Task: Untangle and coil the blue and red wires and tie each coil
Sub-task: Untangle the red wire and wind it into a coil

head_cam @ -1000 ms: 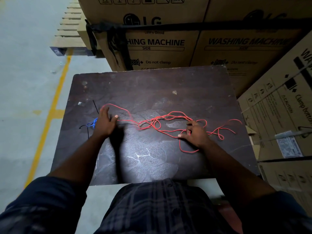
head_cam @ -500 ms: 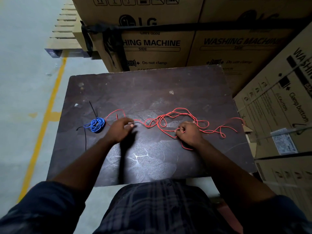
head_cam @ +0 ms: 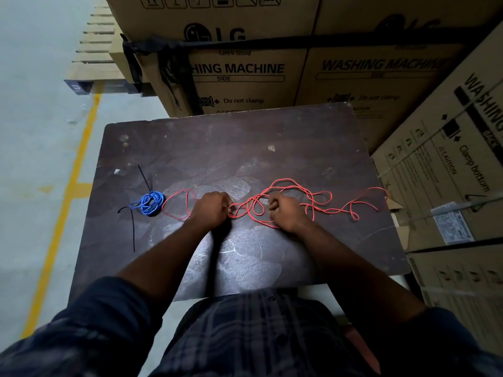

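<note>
I see the red wire strung loosely across the dark desk, its long axis running left to right. 1 open loop lies at its left end, just beside the blue wire, a knot of small loops sits between my 2 hands, and the looser tail trails off toward the desk's right edge. The blue wire is already a compact coil on the left part of the desk, apart from my hands, with thin black ties poking out of it toward the far side and the near side.

My left hand is clenched on the red wire where the left loop meets the knot. My right hand is curled into a fist over the strands on the knot's right side; I read it as grasping the red wire, though the fingers hide the exact strand.

Compared with half a second ago, both hands have drawn closer together over the middle of the wire, the left one moving rightward, and the tangle between them looks bunched tighter. The blue coil has stayed put on the left.

Cardboard boxes printed "WASHING MACHINE" stand against the desk's far edge and right side.
</note>
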Demonstrator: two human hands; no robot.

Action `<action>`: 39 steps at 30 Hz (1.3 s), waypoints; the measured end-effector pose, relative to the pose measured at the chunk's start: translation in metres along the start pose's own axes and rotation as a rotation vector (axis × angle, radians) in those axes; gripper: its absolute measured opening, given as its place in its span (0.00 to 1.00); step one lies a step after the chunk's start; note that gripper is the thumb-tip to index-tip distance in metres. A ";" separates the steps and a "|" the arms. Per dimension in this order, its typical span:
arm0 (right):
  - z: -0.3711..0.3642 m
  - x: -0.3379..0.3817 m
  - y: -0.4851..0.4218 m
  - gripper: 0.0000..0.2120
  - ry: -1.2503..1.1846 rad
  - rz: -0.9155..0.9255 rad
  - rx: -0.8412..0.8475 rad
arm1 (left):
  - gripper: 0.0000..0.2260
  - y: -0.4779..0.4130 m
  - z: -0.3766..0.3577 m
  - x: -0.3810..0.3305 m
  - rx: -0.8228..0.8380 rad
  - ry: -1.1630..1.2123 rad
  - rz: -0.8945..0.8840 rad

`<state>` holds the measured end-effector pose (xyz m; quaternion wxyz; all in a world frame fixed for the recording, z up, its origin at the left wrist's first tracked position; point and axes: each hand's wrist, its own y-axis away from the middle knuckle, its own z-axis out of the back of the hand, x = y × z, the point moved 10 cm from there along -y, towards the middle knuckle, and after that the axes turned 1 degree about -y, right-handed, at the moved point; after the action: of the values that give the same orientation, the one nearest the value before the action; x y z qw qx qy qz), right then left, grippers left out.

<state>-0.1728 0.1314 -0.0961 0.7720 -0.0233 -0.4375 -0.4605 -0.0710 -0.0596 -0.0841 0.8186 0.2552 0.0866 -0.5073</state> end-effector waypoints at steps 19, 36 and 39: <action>0.008 -0.006 -0.020 0.09 0.227 -0.007 -0.064 | 0.17 -0.011 -0.041 -0.028 0.254 -0.085 -0.040; 0.105 -0.047 -0.029 0.08 0.250 -0.101 -0.149 | 0.11 -0.004 0.093 0.030 -0.314 -0.121 -0.035; 0.100 -0.047 -0.032 0.08 0.270 -0.097 -0.095 | 0.08 -0.005 0.096 0.040 -0.336 -0.159 -0.013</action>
<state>-0.2704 0.1889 -0.0790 0.7987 0.0232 -0.3081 -0.5163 -0.0683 -0.1409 -0.0200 0.8506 0.0731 0.1068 -0.5096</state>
